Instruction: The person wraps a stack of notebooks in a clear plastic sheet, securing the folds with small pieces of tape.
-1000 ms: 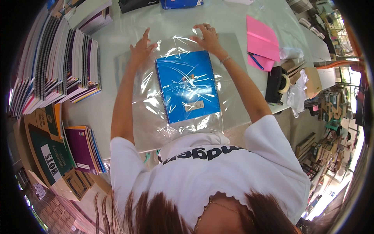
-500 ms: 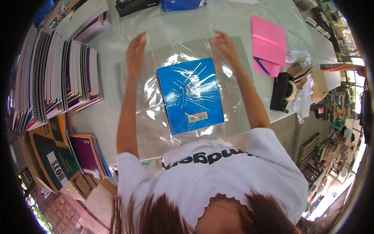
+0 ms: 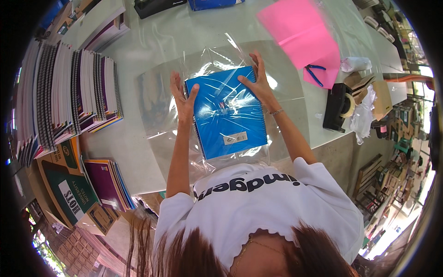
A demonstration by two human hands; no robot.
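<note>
A blue spiral notebook (image 3: 228, 117) with a small barcode label lies under wrinkled clear plastic film (image 3: 277, 134) at the table's near edge. My left hand (image 3: 184, 99) is at its upper left edge, thumb over the film and fingers stretched apart. On the upper right side is my right hand (image 3: 259, 85), its thumb resting over the cover and its fingers extended upward. Both hands look open, pressing lightly on the film-covered edges.
Rows of spiral notebooks (image 3: 64, 87) stand at left, above a green and brown carton (image 3: 69, 184). At right are a pink sheet (image 3: 304, 37), blue-handled pliers (image 3: 315, 74), a black tape dispenser (image 3: 336, 108) and crumpled plastic (image 3: 363, 115). A blue package (image 3: 214, 3) sits at the back.
Both hands have come inward and nearer, from beyond the notebook's far corners to its upper sides. The pink sheet now spreads farther up and left, its far end blurred.
</note>
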